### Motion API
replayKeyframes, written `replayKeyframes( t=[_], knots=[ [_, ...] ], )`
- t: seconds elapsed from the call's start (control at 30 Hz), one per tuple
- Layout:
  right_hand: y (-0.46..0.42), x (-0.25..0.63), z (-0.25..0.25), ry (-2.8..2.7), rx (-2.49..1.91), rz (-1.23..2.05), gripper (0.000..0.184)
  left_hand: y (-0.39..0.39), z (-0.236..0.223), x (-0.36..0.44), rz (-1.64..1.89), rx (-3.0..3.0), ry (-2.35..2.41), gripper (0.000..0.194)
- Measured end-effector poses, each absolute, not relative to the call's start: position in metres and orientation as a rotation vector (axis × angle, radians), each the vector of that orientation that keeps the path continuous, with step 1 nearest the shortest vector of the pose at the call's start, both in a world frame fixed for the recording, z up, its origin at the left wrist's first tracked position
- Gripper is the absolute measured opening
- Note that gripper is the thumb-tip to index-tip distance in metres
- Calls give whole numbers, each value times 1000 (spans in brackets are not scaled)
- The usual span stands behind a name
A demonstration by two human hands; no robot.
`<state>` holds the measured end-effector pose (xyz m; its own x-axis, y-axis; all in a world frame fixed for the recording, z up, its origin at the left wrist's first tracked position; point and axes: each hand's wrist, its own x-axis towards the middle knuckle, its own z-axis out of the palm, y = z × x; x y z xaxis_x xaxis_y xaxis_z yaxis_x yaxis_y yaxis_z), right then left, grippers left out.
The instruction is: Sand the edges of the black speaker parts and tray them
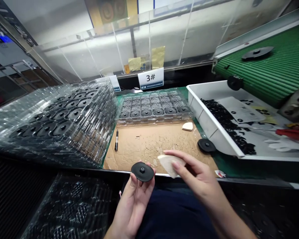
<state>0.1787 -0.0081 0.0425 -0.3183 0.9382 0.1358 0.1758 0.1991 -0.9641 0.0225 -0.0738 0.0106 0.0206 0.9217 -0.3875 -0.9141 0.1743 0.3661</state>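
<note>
A round black disc [137,174] with a small raised hub in its middle rests in my left hand [137,196], the fingers curled round its rim. My right hand [196,176] pinches a cream, wedge-shaped sponge-like pad [168,164] between thumb and fingers, just to the right of the disc and apart from it. Both are held over the near edge of a cardboard sheet [149,142]. Farther back on the sheet lies a smaller white wedge-shaped pad [187,126]. Another black disc [206,145] sits near the sheet's right side.
Clear plastic trays of black discs [89,119] are stacked high at left. One clear tray [151,103] stands behind the cardboard, its front row filled. A black marker [116,141] lies at left. On the right are a white bin [211,124] of small black parts and a green conveyor [284,66].
</note>
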Motion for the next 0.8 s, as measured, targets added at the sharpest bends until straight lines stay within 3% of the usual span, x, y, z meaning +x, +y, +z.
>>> replayKeyframes(
  t=[0.1, 0.23, 0.37, 0.57, 0.73, 0.8],
  knots=[
    [-15, 162, 56, -1941, -795, 901, 27, -80, 14, 30, 1414, 138, 671, 28],
    [-15, 154, 64, -2276, -656, 955, 24, -80, 15, 33, 1425, 201, 774, 35],
    [-12, 147, 64, -2094, -710, 764, 23, -73, 18, 33, 1391, 183, 808, 25],
    [-9, 168, 52, -2184, -612, 935, 22, -69, 21, 18, 1377, 140, 828, 52],
    [3, 176, 45, -2132, -809, 630, 23, -58, 18, 14, 1388, 142, 876, 53],
    [7, 172, 45, -2177, -772, 664, 24, -53, 19, 13, 1377, 148, 859, 50]
  ],
)
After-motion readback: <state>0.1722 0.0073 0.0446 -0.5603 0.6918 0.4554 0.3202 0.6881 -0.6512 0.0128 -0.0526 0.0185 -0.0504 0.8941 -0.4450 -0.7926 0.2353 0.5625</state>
